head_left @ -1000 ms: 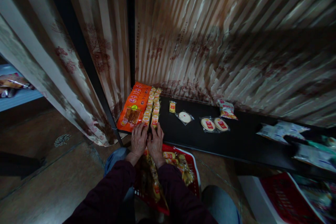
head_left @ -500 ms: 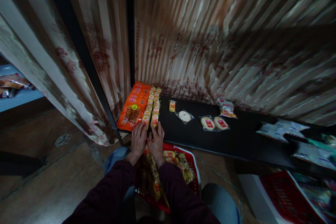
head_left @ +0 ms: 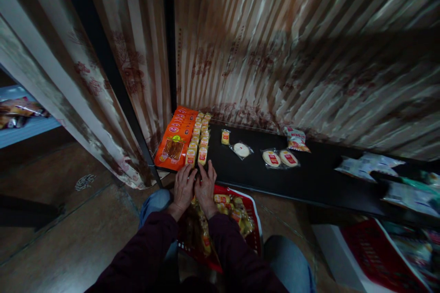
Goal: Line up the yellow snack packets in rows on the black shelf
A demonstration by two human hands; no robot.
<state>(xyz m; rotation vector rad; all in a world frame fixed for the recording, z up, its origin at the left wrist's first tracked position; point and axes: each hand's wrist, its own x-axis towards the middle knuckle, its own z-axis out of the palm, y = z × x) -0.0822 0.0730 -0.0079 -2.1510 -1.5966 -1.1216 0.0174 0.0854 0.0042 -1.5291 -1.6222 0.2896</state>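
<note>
forward, left hand [head_left: 183,187] beside right hand [head_left: 205,187]

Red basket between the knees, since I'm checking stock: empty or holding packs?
Not empty: yellow packs show inside the red basket. The right sleeve hides part; how full, I cannot tell.

Dim light — pleated curtain [head_left: 220,46] — brown floor [head_left: 96,229].

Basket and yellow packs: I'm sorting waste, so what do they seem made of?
Basket: probably hard plastic, red with a pale edge; the slotted wall looks moulded. Too dim to judge gloss.
Yellow packs: likely thin, smooth plastic film; the lone one's ends look see-through.
</note>
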